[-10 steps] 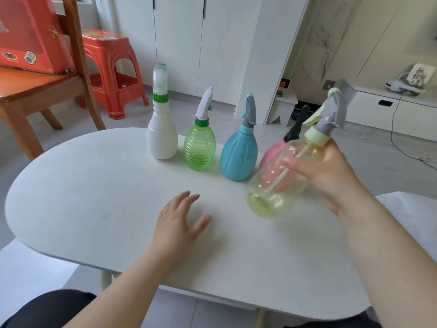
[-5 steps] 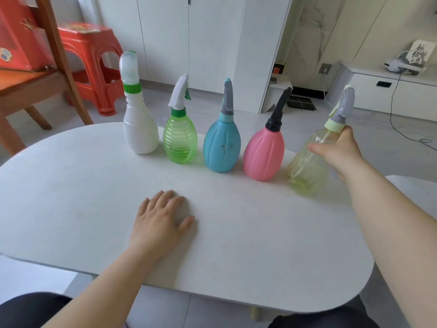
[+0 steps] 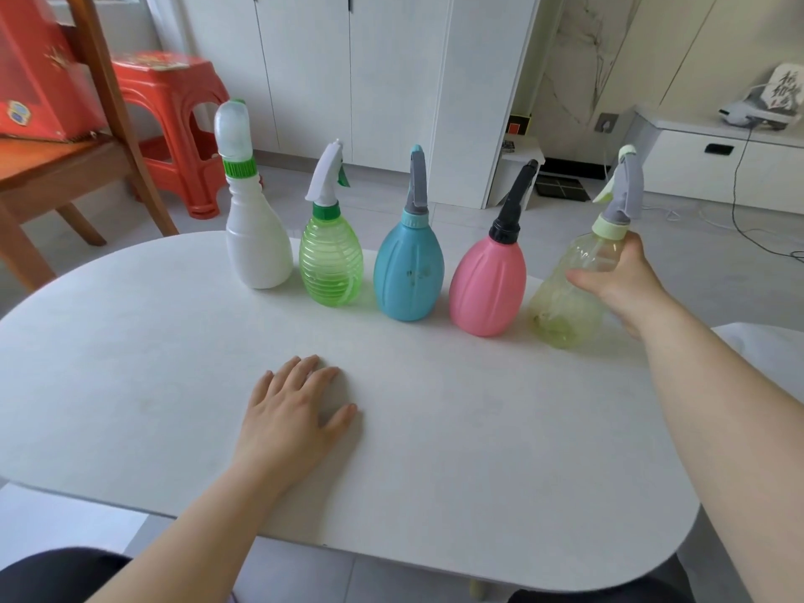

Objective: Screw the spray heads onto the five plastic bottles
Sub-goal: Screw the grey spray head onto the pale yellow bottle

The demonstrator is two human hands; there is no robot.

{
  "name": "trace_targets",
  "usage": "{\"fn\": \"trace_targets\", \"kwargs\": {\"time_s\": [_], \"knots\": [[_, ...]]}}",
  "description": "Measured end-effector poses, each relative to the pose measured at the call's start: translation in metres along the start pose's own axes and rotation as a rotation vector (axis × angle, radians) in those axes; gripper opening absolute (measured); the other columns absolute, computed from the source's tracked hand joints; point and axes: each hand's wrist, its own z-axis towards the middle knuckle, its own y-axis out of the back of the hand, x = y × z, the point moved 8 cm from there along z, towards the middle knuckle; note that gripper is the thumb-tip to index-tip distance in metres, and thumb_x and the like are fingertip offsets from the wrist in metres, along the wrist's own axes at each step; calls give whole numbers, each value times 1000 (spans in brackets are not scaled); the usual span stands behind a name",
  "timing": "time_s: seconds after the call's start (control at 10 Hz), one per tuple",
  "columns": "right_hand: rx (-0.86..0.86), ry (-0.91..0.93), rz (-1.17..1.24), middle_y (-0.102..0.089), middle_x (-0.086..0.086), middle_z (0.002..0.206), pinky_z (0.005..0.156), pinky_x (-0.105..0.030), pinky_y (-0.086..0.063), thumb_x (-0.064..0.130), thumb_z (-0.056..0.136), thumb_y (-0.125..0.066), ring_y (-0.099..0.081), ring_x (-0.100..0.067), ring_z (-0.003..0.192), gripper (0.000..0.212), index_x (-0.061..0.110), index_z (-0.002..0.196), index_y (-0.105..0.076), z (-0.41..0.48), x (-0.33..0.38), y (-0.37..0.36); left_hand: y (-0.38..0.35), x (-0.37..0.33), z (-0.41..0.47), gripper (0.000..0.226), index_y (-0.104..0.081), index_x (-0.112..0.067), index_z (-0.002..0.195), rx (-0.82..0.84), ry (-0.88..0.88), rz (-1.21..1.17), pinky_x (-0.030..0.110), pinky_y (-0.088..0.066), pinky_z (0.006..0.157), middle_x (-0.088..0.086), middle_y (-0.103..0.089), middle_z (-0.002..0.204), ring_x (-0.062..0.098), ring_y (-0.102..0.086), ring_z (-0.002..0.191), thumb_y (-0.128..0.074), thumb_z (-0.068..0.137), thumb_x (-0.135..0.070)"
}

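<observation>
Gripping the clear yellowish bottle [image 3: 565, 298] at the far right of the row, your right hand [image 3: 622, 280] wraps its upper body just below the pale green collar, thumb across the near side and the other fingers hidden behind the plastic. That bottle stands on the white oval worktop [image 3: 435, 472] with its grey spray head [image 3: 626, 189] upright and in place. To its left, four more bottles stand upright in a line along the worktop's far edge, each with a head on its neck: the pink bottle [image 3: 487, 289] with a black nozzle, just beside the clear one; the blue bottle [image 3: 409, 276] with a grey head; the ribbed green bottle [image 3: 331, 267] with a white trigger; and the white bottle [image 3: 256, 250] with a green collar and a frosted cap. Neighbouring bottles stand close, some nearly touching at their widest parts. Your left hand [image 3: 296, 420] lies flat on the worktop near its middle, palm down, fingers loosely spread and holding nothing, well apart from the bottles. Behind the worktop, a red plastic stool [image 3: 169, 128] stands on the grey floor next to a wooden chair [image 3: 65, 167] that carries a red box [image 3: 39, 80], and white cabinet doors [image 3: 348, 80] fill the back wall.
</observation>
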Motion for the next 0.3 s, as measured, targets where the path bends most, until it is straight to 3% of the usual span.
{"fn": "trace_targets", "kwargs": {"time_s": [0.2,0.3], "knots": [[5,6,60,-33,-8,142,106,-40,-33,14,75,-67,-36,-24,128,79,19,137,-18,-2,2,0,0,0,0,53,-34,-30,132,23,14,2,32,-3,113,-7,-26,149,13,-14,140,-41,84,-53],[-83,4,133,-24,-6,149,100,-28,-26,20,78,-66,-25,-19,136,85,22,142,-9,-11,0,8,-1,0,1,53,-34,-31,132,32,3,26,31,-2,113,-7,-25,150,12,-13,140,-41,85,-53]]}}
